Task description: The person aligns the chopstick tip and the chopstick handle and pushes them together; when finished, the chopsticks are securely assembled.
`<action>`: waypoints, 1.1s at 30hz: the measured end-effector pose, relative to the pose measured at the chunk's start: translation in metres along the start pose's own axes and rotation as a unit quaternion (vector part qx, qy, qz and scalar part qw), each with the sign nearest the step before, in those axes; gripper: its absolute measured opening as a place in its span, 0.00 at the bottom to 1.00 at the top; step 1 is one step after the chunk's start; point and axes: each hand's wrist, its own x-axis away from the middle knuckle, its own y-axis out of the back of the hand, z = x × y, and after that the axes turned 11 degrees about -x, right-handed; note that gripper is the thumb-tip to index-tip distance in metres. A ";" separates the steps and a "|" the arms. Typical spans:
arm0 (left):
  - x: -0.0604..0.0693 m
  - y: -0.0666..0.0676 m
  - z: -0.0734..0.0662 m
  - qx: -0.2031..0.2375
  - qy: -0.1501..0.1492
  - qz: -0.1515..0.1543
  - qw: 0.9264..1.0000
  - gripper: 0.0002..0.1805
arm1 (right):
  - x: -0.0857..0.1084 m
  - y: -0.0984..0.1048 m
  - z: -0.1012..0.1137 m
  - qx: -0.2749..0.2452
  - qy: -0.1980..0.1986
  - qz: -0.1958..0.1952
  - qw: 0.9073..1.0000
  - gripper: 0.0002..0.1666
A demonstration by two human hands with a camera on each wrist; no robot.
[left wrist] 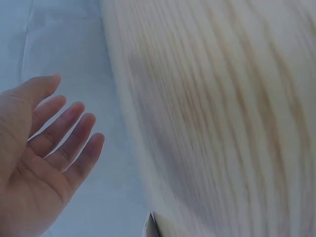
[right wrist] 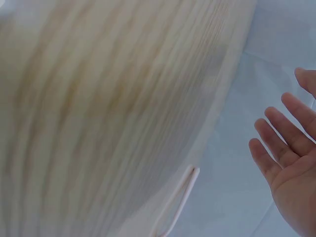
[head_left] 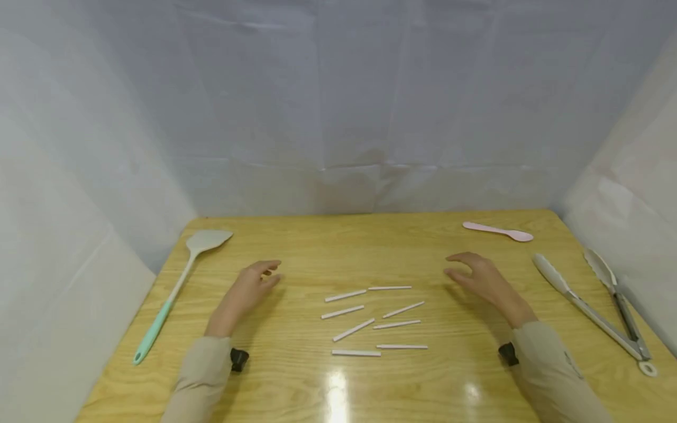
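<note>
Several thin white sticks lie loose between the two hands, in two rough columns; one in the left column (head_left: 356, 353) is nearest the front. To their left, my left hand (head_left: 245, 292) is held over the table, holding nothing. My right hand (head_left: 483, 283) is to their right, also holding nothing. Neither hand touches a stick. In the left wrist view the fingers of my left hand (left wrist: 47, 153) are spread and slightly bent. The right wrist view shows my right hand (right wrist: 294, 153) with its fingers relaxed and apart.
A spatula with a mint-green handle (head_left: 153, 332) lies at the table's left side. At the back right is a pink spoon (head_left: 497, 230). Metal tongs (head_left: 603, 323) lie spread along the right edge. Pale sheeting (head_left: 359, 106) hangs behind and beside the wooden table (head_left: 296, 388).
</note>
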 end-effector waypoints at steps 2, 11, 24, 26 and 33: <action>-0.001 -0.003 -0.002 0.010 -0.003 0.004 1.000 0.25 | -0.001 -0.002 0.000 -0.006 0.001 0.002 1.000 0.23; -0.011 -0.016 -0.015 0.043 -0.033 0.012 0.998 0.23 | -0.004 -0.013 0.003 -0.046 0.007 0.015 0.999 0.21; -0.019 -0.031 -0.034 0.067 -0.064 0.061 0.994 0.23 | -0.012 -0.035 0.007 -0.054 0.019 0.078 0.995 0.19; -0.019 -0.035 -0.037 0.071 -0.065 0.067 0.993 0.22 | -0.013 -0.038 0.009 -0.058 0.024 0.088 0.994 0.20; -0.020 -0.047 -0.045 0.105 -0.074 0.079 0.989 0.20 | -0.018 -0.047 0.015 -0.046 0.048 0.112 0.991 0.22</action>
